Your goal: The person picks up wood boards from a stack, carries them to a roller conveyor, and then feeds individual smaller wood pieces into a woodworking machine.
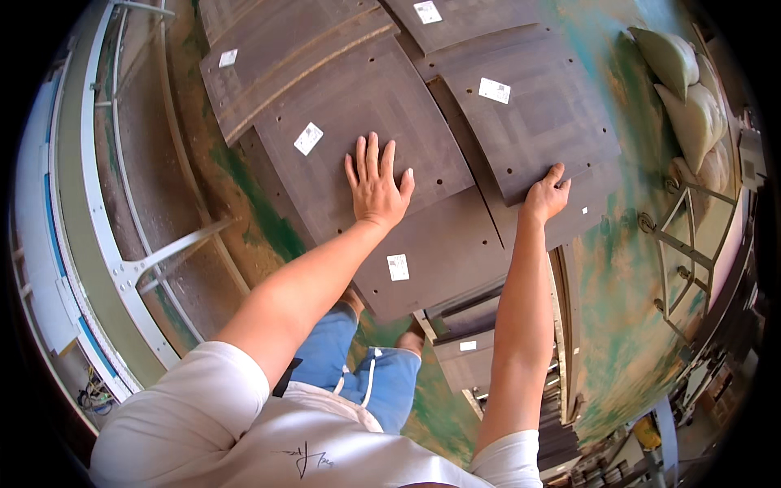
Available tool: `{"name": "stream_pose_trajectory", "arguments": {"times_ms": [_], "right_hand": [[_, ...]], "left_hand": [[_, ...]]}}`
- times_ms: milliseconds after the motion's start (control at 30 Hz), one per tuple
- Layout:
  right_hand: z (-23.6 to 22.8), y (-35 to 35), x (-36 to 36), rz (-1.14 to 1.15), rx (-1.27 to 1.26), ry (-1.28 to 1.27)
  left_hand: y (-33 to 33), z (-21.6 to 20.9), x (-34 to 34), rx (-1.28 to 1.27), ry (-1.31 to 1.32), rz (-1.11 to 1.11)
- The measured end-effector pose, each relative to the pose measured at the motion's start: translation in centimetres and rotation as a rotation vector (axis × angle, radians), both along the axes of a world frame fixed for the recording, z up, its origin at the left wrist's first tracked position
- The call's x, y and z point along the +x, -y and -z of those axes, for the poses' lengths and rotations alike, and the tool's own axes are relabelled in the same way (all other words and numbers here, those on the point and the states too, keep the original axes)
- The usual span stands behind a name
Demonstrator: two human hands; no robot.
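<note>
Left hand (378, 191) spread, right hand (547, 198) curled

Left fingers lie wide on the left brown panel (366, 106); right fingers bend at the near edge of the right brown panel (537, 118), and I cannot tell whether they hold it. Pale sacks (691, 126) sit far right, a white metal frame (86, 154) left

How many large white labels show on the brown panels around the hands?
5: one label up-left of the left hand, one below it, one above the right hand, one on the far-left panel, one at the top edge. Overlaps may hide more.
</note>
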State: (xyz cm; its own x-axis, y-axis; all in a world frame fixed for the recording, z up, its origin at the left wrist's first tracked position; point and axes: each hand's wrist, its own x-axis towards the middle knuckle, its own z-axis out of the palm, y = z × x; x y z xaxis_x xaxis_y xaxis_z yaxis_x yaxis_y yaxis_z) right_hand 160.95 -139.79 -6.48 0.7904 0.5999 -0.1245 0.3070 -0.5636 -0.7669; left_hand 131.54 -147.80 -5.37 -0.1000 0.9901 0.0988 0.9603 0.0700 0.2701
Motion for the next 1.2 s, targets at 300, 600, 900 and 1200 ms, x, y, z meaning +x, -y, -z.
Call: {"name": "stream_pose_trajectory", "arguments": {"times_ms": [300,600,900,1200], "right_hand": [[-4.1,-1.1,-1.6,-0.375,-0.18,-0.322],[-2.8,6.4,2.0,-0.18,0.269,-0.908],[3.0,40.1,4.9,0.184,0.107,-0.967],[16.3,82.6,20.5,0.778,-0.466,-0.733]], "left_hand": [[-0.6,0.0,-0.2,-0.019,-0.029,-0.024],[-0.2,1.7,0.7,0.144,-0.111,0.009],[-1.0,6.1,-3.3,0.386,-0.331,0.118],[22.6,1.7,24.5,-0.016,0.334,0.529]]}}
